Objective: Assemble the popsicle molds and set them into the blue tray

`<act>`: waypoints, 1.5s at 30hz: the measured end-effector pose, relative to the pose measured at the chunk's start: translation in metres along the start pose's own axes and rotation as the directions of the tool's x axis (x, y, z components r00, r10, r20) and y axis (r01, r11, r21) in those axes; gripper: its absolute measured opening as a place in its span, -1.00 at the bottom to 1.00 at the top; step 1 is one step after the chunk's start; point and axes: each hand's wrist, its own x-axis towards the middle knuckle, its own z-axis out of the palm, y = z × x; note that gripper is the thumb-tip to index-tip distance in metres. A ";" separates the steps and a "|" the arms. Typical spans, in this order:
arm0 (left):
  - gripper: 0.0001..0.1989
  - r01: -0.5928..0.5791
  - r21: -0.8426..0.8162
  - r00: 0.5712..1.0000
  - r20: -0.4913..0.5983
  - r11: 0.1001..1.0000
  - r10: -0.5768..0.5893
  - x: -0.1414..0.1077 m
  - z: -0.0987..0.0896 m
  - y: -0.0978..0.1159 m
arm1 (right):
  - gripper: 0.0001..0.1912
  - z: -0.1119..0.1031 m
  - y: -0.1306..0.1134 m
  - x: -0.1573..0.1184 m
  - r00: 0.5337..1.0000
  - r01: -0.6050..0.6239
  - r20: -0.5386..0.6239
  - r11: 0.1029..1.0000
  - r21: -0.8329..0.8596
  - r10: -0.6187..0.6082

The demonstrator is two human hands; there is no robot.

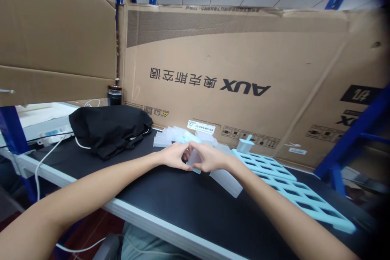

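My left hand (pixel 175 156) and my right hand (pixel 211 157) meet over the black table, thumbs and fingertips closed around a translucent popsicle mold (pixel 194 158). A light-blue part (pixel 197 171) pokes out below the fingertips; the rest is partly hidden by the fingers. Just behind the hands lies a heap of translucent molds (pixel 170 135), with some light-blue pieces among them. Another translucent mold (pixel 229 183) lies beside my right wrist. Light-blue racks (pixel 307 199) with rectangular openings lie past my right forearm, and a mold with a light-blue stick handle (pixel 245 145) stands by them.
A crumpled black cloth (pixel 109 128) lies at the left, with a dark jar (pixel 115 94) behind it. A large cardboard panel (pixel 183 48) closes off the back. White cable (pixel 38 174) hangs over the table's front edge. Blue shelf posts (pixel 350 130) frame the space.
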 end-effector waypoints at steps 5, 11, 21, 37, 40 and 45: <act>-0.47 -0.001 -0.242 0.996 -0.087 0.970 -0.021 0.000 -0.005 0.001 | -0.60 -0.006 0.007 -0.015 0.993 -0.024 -0.111 0.989 0.145 0.041; -0.53 -0.125 -0.608 0.897 -0.408 0.784 -0.173 0.008 -0.028 -0.003 | -0.57 -0.034 0.025 -0.031 0.969 -0.141 -0.146 0.928 0.344 0.201; -0.68 -0.097 -0.470 0.947 -0.315 0.878 -0.064 0.007 -0.018 0.004 | -0.62 -0.005 0.068 -0.016 0.962 -0.255 0.051 0.951 -0.175 0.267; -0.57 -0.055 0.046 0.995 -0.076 0.997 0.058 -0.004 0.000 0.010 | -0.68 -0.001 0.085 0.014 0.940 -0.307 0.069 0.914 -0.266 0.336; -0.63 -0.076 0.085 0.993 -0.081 0.993 0.083 -0.003 0.003 0.013 | -0.70 0.000 0.084 0.014 0.936 -0.321 0.058 0.909 -0.266 0.348; -0.73 -0.209 0.159 0.975 -0.049 0.965 0.219 -0.004 0.006 0.014 | -0.61 -0.005 0.076 0.018 0.951 -0.303 -0.006 0.927 -0.220 0.309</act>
